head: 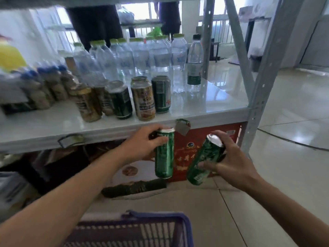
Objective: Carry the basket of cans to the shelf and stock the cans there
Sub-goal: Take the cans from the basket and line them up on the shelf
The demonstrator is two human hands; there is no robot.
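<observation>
My left hand (142,144) grips an upright green can (164,158) just below the front edge of the white shelf (204,107). My right hand (231,157) holds a second green can (203,161), tilted with its top leaning right. Both cans hang in front of the shelf, apart from each other. On the shelf stands a row of several cans, green (161,94) and gold (143,98). The blue basket (187,227) sits on the floor at the bottom of the view; its contents are hidden.
Clear water bottles (142,57) fill the back of the shelf, and brown bottles with blue caps (44,84) stand at its left. A grey metal upright (263,82) frames the right end. A red carton (195,145) sits underneath. Tiled floor stretches to the right.
</observation>
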